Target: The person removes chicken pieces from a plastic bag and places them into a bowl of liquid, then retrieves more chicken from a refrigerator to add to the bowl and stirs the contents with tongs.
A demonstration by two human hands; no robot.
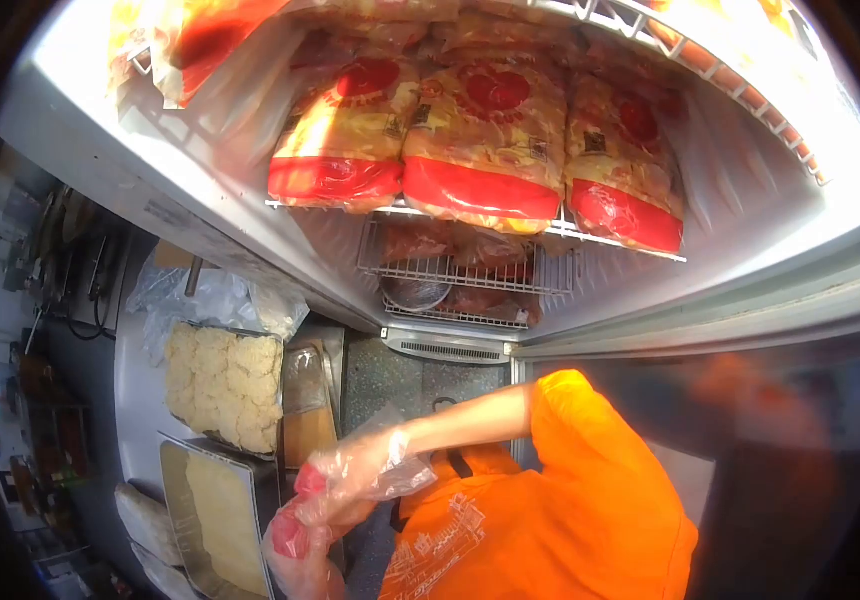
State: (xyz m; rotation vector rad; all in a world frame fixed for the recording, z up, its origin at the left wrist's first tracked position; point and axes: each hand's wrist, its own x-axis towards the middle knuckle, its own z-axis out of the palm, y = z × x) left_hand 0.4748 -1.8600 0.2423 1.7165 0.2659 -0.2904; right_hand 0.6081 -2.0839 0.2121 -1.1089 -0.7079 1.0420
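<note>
My right hand (350, 485) reaches across from the orange sleeve, with loose clear plastic around the wrist like a thin disposable glove. Its fingers are closed against crinkled clear plastic with red patches (311, 479), whose kind I cannot make out. My left hand (312, 570) is low beside it, near the bottom edge, also covered in clear plastic; its fingers are mostly hidden. Both hands are together in front of my orange shirt (540, 530), close to a metal tray of pale, smooth dough-like food (225, 520).
An open fridge holds several yellow-and-red bags of food (485, 140) on a wire shelf (590, 235); lower racks carry more packs. Its door (800, 310) stands at right. A tray of lumpy pale food (225, 385) and a crumpled plastic bag (200, 300) lie on the left counter (140, 420).
</note>
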